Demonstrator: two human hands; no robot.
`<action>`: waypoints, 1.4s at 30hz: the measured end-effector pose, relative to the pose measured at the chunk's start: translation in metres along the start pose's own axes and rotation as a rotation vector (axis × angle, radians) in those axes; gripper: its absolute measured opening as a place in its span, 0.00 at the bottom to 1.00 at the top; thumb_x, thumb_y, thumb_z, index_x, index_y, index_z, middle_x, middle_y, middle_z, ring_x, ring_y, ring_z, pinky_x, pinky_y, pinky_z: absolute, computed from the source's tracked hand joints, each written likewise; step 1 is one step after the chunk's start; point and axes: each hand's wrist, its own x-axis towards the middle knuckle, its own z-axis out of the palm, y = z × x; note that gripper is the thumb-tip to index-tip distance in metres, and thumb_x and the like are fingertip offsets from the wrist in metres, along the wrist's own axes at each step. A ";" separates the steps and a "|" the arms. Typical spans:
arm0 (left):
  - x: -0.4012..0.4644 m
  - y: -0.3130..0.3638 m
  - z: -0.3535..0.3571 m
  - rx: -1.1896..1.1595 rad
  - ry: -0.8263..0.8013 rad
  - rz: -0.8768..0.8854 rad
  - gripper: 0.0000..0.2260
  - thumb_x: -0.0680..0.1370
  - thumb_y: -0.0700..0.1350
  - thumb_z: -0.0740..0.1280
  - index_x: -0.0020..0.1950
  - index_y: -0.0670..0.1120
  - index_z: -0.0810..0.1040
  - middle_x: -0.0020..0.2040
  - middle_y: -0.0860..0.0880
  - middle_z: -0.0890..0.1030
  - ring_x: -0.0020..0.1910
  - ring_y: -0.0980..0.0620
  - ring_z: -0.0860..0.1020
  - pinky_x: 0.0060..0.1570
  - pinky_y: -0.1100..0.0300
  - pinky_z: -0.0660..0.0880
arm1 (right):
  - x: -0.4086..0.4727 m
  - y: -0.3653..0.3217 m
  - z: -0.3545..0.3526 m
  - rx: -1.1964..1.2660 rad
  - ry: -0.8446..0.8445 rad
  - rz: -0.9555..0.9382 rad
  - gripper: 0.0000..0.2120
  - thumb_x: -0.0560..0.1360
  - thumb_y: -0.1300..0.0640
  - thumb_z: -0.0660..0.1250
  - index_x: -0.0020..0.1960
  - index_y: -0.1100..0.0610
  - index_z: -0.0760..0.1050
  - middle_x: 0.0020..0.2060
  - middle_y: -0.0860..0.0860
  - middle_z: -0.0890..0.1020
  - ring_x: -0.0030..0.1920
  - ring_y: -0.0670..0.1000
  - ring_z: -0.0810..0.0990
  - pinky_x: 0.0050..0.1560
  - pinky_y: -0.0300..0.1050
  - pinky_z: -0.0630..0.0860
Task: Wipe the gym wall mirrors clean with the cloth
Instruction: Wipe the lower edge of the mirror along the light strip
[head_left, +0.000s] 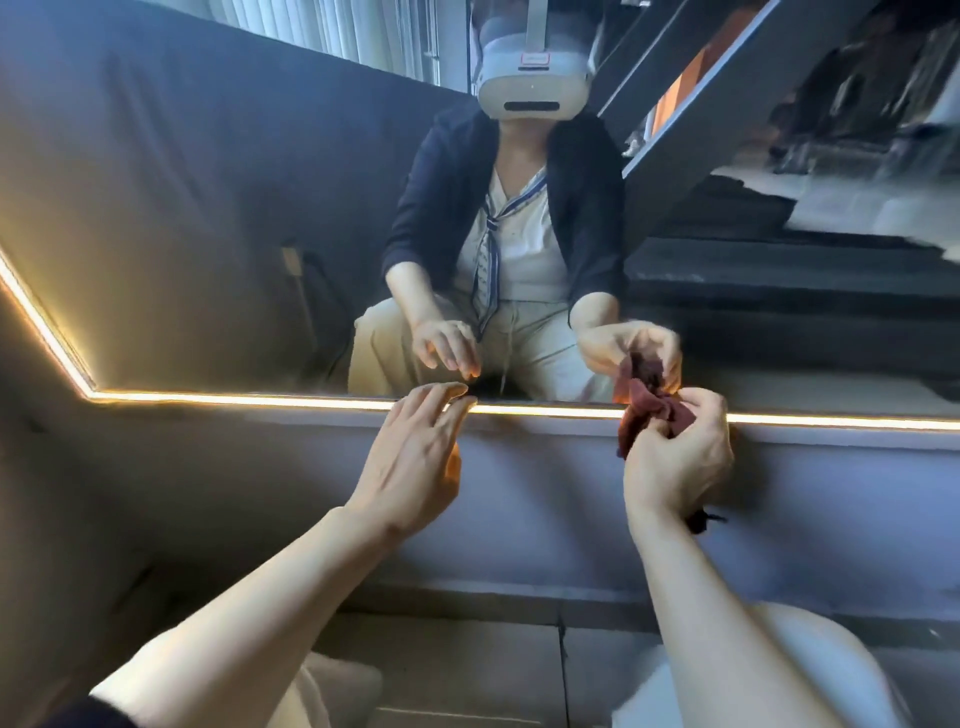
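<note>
The cloth (655, 410), dark red and bunched, is pinched in the curled fingers of the right hand (675, 462), at the mirror's (208, 218) lower edge, where a light strip (260, 400) runs below the glass. The left hand (415, 457) hovers beside it, well apart, fingers straight and loosely spread, holding nothing, tips near the strip. This looks like the readying step, with wiping not underway. Next, the cloth likely needs opening flatter, then pressing against the glass just above the right hand.
</note>
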 end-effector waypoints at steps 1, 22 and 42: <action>0.000 -0.004 0.000 0.006 0.015 -0.010 0.27 0.67 0.31 0.73 0.66 0.38 0.77 0.63 0.40 0.78 0.61 0.40 0.76 0.62 0.48 0.74 | -0.005 -0.001 0.004 0.013 0.015 0.011 0.17 0.70 0.73 0.66 0.56 0.62 0.78 0.53 0.63 0.81 0.57 0.64 0.75 0.53 0.50 0.66; -0.025 -0.073 0.020 -0.169 -0.016 0.010 0.29 0.69 0.33 0.74 0.70 0.41 0.74 0.67 0.41 0.74 0.64 0.42 0.71 0.66 0.46 0.69 | -0.111 -0.014 0.065 0.029 -0.267 -0.089 0.13 0.72 0.72 0.69 0.54 0.61 0.79 0.49 0.53 0.75 0.50 0.50 0.74 0.50 0.33 0.63; -0.037 -0.138 -0.012 -0.210 -0.005 0.089 0.27 0.68 0.34 0.77 0.67 0.40 0.77 0.61 0.41 0.77 0.60 0.45 0.71 0.63 0.52 0.71 | -0.135 -0.045 0.095 0.042 0.106 -0.014 0.18 0.70 0.75 0.67 0.56 0.60 0.78 0.55 0.55 0.70 0.58 0.59 0.76 0.64 0.32 0.68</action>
